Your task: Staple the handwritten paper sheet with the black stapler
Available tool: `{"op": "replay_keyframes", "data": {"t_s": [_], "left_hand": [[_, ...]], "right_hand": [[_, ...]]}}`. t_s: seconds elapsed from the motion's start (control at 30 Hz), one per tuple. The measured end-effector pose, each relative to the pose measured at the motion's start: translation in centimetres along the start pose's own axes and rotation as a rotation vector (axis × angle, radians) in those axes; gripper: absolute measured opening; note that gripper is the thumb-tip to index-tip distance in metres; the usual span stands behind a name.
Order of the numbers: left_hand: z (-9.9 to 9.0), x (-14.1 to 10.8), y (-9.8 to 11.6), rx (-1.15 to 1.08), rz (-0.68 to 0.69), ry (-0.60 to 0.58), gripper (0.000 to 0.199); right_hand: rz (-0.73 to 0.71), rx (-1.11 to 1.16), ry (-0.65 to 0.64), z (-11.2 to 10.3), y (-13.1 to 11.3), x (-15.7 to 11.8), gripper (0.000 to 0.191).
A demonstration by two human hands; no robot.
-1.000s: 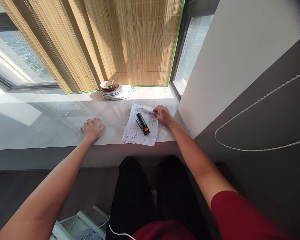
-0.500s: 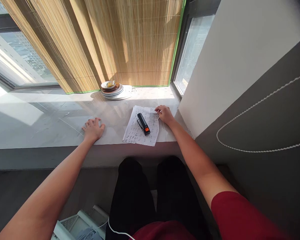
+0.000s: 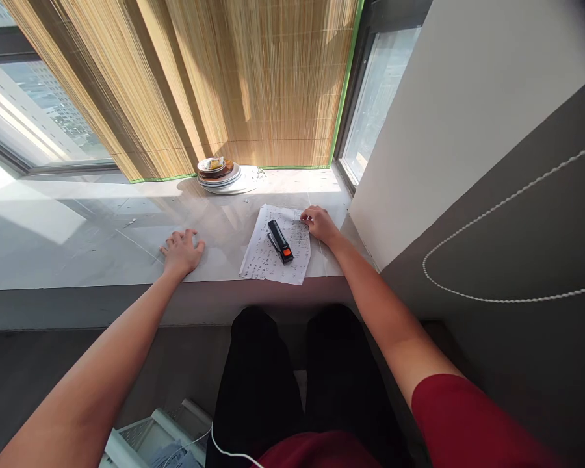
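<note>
My left hand [image 3: 182,252] rests palm down on the pale window sill, fingers spread and holding nothing. At the upper right edge of the written paper [image 3: 263,260], my right hand [image 3: 320,224] has its fingers bent together and pinches the edge. Handwriting covers the paper, which lies flat with its lower edge at the sill's front. On top of it sits a black stapler [image 3: 279,242] with an orange-red patch at its near end. Neither hand touches the stapler.
Stacked plates and small dishes [image 3: 219,177] stand at the back of the sill [image 3: 92,260], by a bamboo blind [image 3: 273,78]. A beaded cord [image 3: 497,300] hangs at right. Below left is a white rack [image 3: 151,432] with a white cable [image 3: 234,453].
My right hand has shifted very slightly left over the paper's edge. The beaded cord has swung a little. My left hand and the stapler stay put.
</note>
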State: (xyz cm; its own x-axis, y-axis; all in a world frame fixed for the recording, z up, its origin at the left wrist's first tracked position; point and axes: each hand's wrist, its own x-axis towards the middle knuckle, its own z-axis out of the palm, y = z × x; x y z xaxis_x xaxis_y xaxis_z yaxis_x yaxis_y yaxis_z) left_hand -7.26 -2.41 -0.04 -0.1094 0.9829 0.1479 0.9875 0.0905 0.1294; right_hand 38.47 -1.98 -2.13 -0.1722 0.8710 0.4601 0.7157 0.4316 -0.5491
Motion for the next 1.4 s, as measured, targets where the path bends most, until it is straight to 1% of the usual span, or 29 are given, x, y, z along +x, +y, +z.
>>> {"op": "replay_keyframes", "data": {"t_s": [0.17, 0.5, 0.87, 0.97, 1.07, 1.17, 1.4], "left_hand": [[0.0, 0.0, 0.0, 0.004, 0.001, 0.006, 0.053], [0.0, 0.1, -0.2, -0.004, 0.003, 0.004, 0.053], [-0.3, -0.2, 0.2, -0.016, -0.011, -0.003, 0.053], [-0.4, -0.2, 0.3, -0.02, -0.007, 0.003, 0.053], [-0.5, -0.4, 0.4, -0.018, -0.005, 0.004, 0.053], [-0.6, -0.4, 0.6, -0.014, -0.014, -0.006, 0.052], [-0.6, -0.3, 0.6, -0.007, -0.01, -0.009, 0.05]], "right_hand": [[-0.009, -0.035, -0.013, 0.3, 0.1, 0.1, 0.024], [-0.002, -0.074, -0.002, 0.7, -0.1, 0.3, 0.018], [-0.004, -0.138, -0.018, -0.1, -1.1, 0.0, 0.017], [-0.006, -0.11, -0.016, -0.2, -1.0, -0.1, 0.018], [-0.002, -0.079, -0.003, -0.5, -1.1, -0.4, 0.024], [0.002, -0.084, 0.004, -0.8, -1.3, -0.6, 0.025], [-0.03, -0.037, -0.02, -1.4, -1.7, -1.0, 0.026]]}}
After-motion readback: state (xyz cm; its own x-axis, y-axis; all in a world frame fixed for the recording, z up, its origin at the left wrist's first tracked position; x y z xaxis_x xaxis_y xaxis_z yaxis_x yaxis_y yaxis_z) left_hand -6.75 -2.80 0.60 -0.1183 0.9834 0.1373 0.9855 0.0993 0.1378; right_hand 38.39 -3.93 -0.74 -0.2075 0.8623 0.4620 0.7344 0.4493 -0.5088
